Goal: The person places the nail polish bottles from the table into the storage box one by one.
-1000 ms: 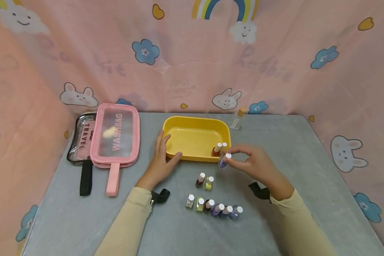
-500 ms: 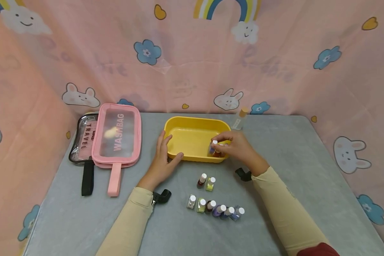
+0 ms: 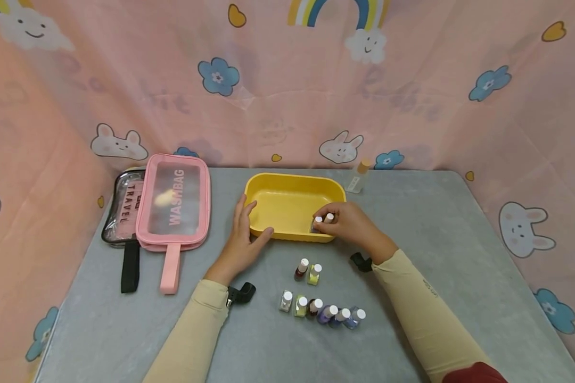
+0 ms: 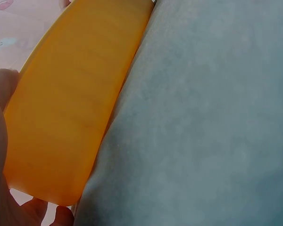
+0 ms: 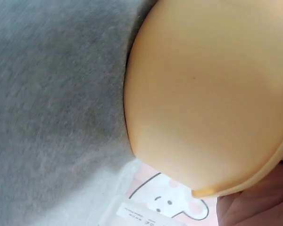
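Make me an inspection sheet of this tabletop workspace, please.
Surface: gray table, slightly mottled.
Job's things: yellow tray; eight nail polish bottles in front, rows of two and six.
Clutter: pink wash bag overlapping black-trimmed travel bag, left; clear tan-capped bottle beyond tray's far right corner.
Hands: left hand spread against tray's left end; right hand pinches white-capped bottle inside tray, another white cap alongside.
Cables: nothing seen.
Surroundings: pink backdrop printed with rainbows, rabbits, flowers.

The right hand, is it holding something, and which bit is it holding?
Yes, the right hand pinches a small bottle by its white cap.
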Action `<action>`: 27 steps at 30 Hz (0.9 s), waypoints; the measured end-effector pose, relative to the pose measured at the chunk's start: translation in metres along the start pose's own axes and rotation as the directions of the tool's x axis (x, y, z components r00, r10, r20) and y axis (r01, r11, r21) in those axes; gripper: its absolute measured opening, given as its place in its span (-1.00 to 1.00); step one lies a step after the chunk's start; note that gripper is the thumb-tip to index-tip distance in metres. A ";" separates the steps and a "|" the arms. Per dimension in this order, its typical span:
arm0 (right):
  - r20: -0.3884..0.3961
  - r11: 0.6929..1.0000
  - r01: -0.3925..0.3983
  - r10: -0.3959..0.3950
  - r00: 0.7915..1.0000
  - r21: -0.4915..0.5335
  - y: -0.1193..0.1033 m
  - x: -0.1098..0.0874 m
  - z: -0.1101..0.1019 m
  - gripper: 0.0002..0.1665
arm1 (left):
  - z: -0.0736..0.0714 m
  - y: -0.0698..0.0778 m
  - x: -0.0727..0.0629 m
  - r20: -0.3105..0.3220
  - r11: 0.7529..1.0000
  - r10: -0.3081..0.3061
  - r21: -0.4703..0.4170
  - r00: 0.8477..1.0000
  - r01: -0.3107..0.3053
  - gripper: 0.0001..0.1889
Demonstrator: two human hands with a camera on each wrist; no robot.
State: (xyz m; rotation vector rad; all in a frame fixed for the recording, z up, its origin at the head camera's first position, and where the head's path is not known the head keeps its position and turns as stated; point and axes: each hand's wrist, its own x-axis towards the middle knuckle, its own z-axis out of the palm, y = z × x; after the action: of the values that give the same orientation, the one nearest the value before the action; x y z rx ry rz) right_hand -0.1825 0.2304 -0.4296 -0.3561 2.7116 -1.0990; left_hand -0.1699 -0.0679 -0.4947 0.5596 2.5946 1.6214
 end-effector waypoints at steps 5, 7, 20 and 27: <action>-0.014 0.999 0.026 -0.027 1.000 -0.029 -0.002 -0.002 0.000 -0.66 | -0.001 0.001 0.000 0.001 1.000 -0.005 0.008 1.000 0.005 -0.17; -0.047 0.999 0.032 -0.034 0.998 -0.044 -0.003 -0.005 0.000 -0.56 | -0.001 0.001 0.000 0.001 1.000 -0.004 0.010 1.000 0.004 -0.17; -0.295 0.877 0.479 -0.453 0.841 0.018 -0.003 -0.069 0.017 -0.53 | -0.001 0.003 0.001 0.007 1.000 -0.002 0.010 1.000 0.001 -0.18; -0.130 0.915 0.401 -0.391 0.911 0.056 0.006 -0.082 0.038 -0.56 | 0.000 0.002 0.000 0.007 1.000 -0.009 0.010 1.000 0.009 -0.17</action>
State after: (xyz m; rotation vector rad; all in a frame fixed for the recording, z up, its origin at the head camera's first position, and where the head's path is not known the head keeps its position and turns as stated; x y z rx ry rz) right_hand -0.0955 0.2332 -0.4531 -0.8883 2.7546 -1.3645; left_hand -0.1689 -0.0673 -0.4928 0.5524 2.5980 1.6015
